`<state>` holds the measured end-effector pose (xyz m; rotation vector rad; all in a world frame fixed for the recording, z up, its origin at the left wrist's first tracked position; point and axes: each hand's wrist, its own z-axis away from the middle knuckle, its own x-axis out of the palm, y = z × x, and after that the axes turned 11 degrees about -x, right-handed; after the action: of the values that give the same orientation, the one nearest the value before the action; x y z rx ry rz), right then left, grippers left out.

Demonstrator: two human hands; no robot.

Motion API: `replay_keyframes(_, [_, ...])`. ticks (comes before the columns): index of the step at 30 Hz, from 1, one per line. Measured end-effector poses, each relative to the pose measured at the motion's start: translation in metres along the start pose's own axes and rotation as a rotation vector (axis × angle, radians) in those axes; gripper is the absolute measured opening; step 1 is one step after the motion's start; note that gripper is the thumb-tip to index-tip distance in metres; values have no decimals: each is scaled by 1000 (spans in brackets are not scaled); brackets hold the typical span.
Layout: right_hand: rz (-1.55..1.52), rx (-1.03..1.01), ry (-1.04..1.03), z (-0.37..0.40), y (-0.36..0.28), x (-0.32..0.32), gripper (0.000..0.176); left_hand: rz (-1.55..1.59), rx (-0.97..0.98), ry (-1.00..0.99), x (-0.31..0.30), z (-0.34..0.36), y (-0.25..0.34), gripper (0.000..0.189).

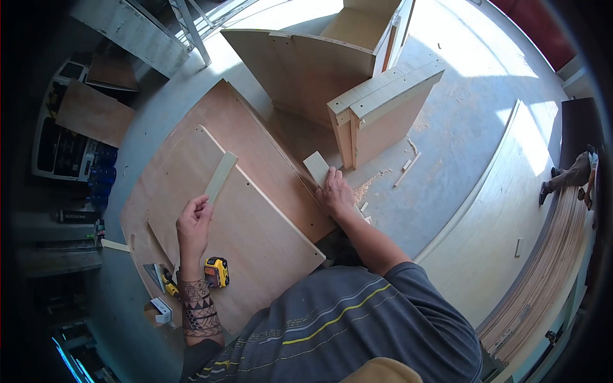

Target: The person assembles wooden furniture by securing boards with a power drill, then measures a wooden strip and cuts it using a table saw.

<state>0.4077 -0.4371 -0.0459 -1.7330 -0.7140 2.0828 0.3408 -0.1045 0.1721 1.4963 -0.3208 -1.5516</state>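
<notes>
My left hand [195,220] is closed on the lower end of a narrow wooden strip [221,176], held above a plywood panel [255,230]. To the right, my right hand [335,193] grips a short wooden piece [316,167], near the edge of the long plywood board [223,115]. Below my left hand, a yellow and black power tool [216,272] lies on the panel beside my tattooed forearm.
A plywood cabinet part [306,70] and an upright box section [393,115] stand ahead. A small box [158,311] sits at lower left. Wood shavings [365,187] lie on the floor. At far right are a large sheet [488,191], stacked boards [543,268] and another person [571,172].
</notes>
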Motion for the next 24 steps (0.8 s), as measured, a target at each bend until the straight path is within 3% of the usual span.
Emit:
replay_keyframes(2, [6, -17, 10, 0, 1, 1, 69, 174, -21, -262, 85, -31, -10, 38])
replay_keyframes(4, [29, -32, 93, 1, 0, -1, 58, 205, 0, -400, 169, -63, -32, 46])
replay_keyframes(5, [32, -42, 86, 1, 0, -2, 58, 110, 98, -395, 206, -80, -48, 48])
replay_keyframes(9, [31, 2, 17, -4, -1, -9, 63, 28, 178, -386, 290, -121, -68, 47])
replay_keyframes(11, [44, 32, -13, -5, -1, -8, 64, 47, 201, -393, 302, -137, -68, 44])
replay_keyframes(13, [67, 28, -8, -6, 0, -6, 71, 56, 99, -561, 308, -149, -68, 34])
replay_keyframes(19, [100, 22, -28, -6, 1, 4, 82, 193, 146, -554, 309, -155, -74, 25])
replay_keyframes(24, [143, 27, -22, -4, 2, 4, 80, 242, 169, -516, 310, -153, -74, 24])
